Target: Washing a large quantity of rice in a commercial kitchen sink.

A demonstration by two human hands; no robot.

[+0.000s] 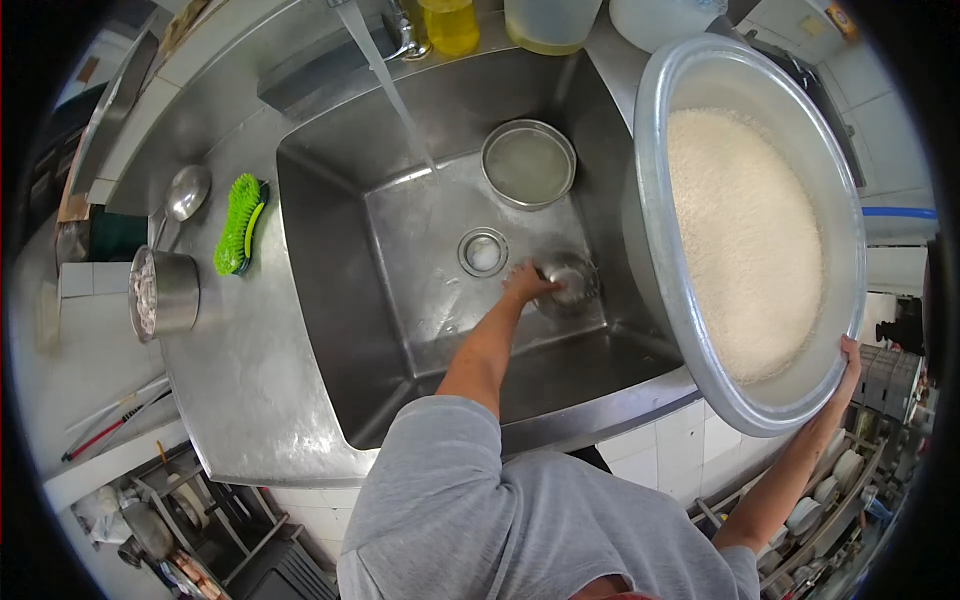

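My left hand (pixel 529 283) reaches down into the steel sink (pixel 420 300), its thumb at the edge of a shiny, blurred round vessel (pixel 574 283); whether it grips the vessel is unclear. My right hand (pixel 849 367) holds the lower right rim of a large translucent plastic tub (pixel 660 187), tilted over the sink's right side. Uncooked white rice (pixel 742 240) fills much of the tub. A round metal pan (pixel 529 165) with cloudy liquid stands at the back of the sink. The drain (pixel 482 253) lies left of my left hand. Water (pixel 386 82) runs from above into the sink.
On the left drainboard (pixel 247 390) are a green scrub brush (pixel 241 225), a metal ladle (pixel 187 193) and a metal pot (pixel 166 292) with pale contents. Behind the sink stand a faucet (pixel 409 37), a yellow liquid container (pixel 450 26) and a plastic container (pixel 551 26). Racks hold dishes lower right.
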